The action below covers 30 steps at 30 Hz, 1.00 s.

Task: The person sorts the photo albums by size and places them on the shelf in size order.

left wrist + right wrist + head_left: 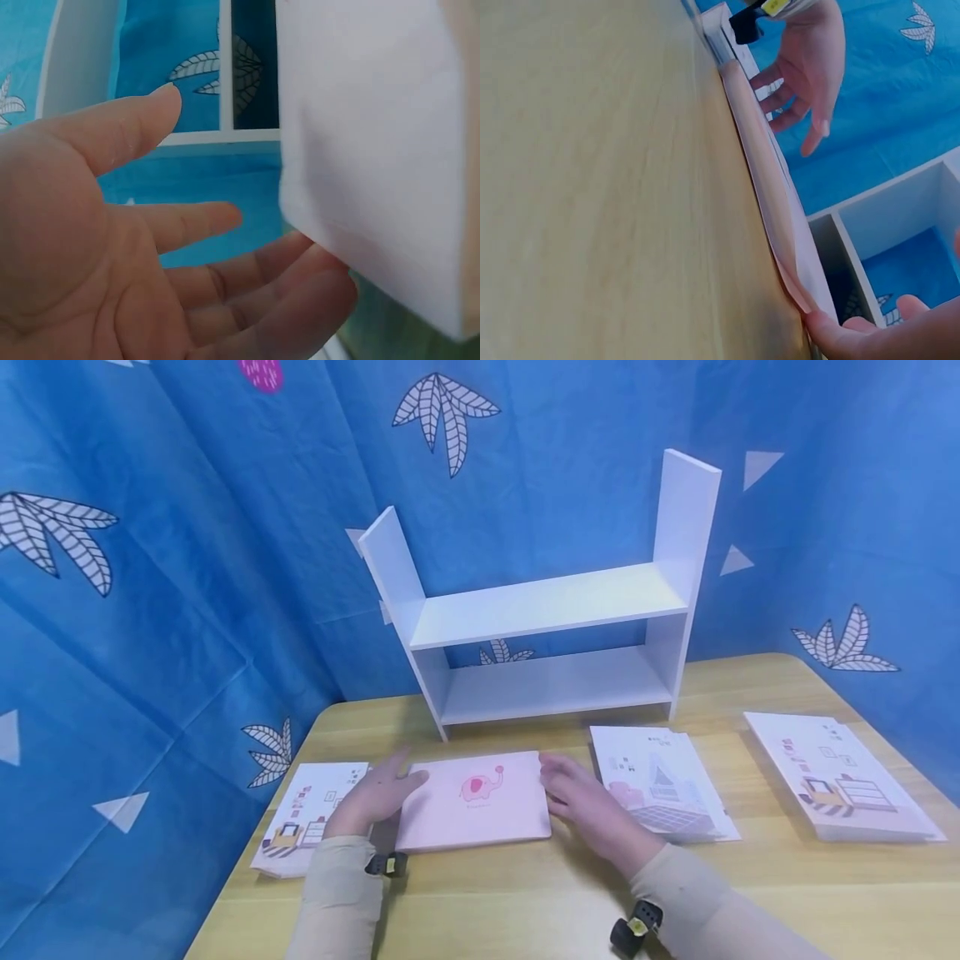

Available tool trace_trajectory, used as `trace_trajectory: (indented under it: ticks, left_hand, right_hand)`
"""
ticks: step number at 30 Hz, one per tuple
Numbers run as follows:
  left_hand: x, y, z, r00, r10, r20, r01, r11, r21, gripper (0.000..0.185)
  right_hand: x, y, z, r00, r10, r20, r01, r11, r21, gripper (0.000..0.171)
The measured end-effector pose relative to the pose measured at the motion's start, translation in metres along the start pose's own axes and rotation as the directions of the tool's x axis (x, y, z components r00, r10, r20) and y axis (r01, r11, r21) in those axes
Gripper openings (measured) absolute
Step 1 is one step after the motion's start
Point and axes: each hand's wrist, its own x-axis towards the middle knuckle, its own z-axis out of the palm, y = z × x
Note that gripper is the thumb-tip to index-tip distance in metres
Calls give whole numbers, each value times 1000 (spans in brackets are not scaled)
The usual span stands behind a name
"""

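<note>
A pale pink book (pixel 442 814) with a red elephant on its cover lies between the two hands in the head view. At its left edge, the left hand (pixel 375 799) has its fingers spread. In the left wrist view, the lower fingertips of that hand (pixel 142 255) meet a corner of the book (pixel 375 150), with the thumb apart from it. On the other side, the right hand (pixel 596 810) touches the right edge. The right wrist view shows one of its fingertips (pixel 821 326) against the book's corner, and the layered page edges (pixel 761 180) just over the tabletop.
A white two-tier shelf (pixel 551 610) stands behind the book. Illustrated booklets (pixel 330 802) lie at the left, with more booklets (pixel 663 785) right of the right hand and a stack (pixel 847 777) at the far right. A blue patterned curtain (pixel 562 468) surrounds the wooden table (pixel 480 902).
</note>
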Motion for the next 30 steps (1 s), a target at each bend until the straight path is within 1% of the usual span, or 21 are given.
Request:
trace_trajectory:
  ticks: [4, 8, 12, 15, 18, 20, 21, 25, 28, 30]
  left_hand:
    - [4, -7, 5, 995, -102, 10, 102, 995, -9, 82]
    - [8, -12, 10, 986, -166, 11, 166, 986, -17, 87]
    - [12, -14, 13, 979, -203, 11, 204, 977, -58, 82]
    - [15, -16, 14, 975, -222, 12, 223, 970, -95, 77]
    - [17, -19, 16, 971, -239, 19, 239, 959, -154, 79]
    - [18, -22, 18, 968, -250, 31, 250, 942, -224, 84]
    - [19, -23, 19, 967, -251, 35, 252, 934, -253, 86]
    - [25, -25, 21, 964, -261, 47, 262, 909, -323, 91]
    - [29, -28, 24, 965, -258, 49, 258, 903, -343, 91]
    - [30, -29, 26, 970, -236, 55, 239, 898, -369, 89]
  right_hand:
    - [0, 2, 2, 1000, 10, -16, -10, 1000, 30, 61]
    - [1, 4, 4, 999, 24, -36, -21, 996, 88, 58]
    - [2, 6, 3, 999, 27, -47, -18, 982, 187, 55]
    - [2, 8, 1, 998, 37, -57, -21, 963, 269, 55]
    - [3, 10, 0, 996, 59, -67, -34, 944, 329, 57]
    - [3, 11, 0, 995, 72, -69, -43, 935, 353, 58]
    - [3, 11, 0, 995, 75, -69, -45, 931, 362, 59]
    - [3, 12, 2, 996, 74, -58, -47, 926, 374, 62]
    - [3, 13, 4, 996, 71, -51, -48, 930, 364, 63]
    - [3, 14, 5, 997, 65, -40, -46, 932, 360, 62]
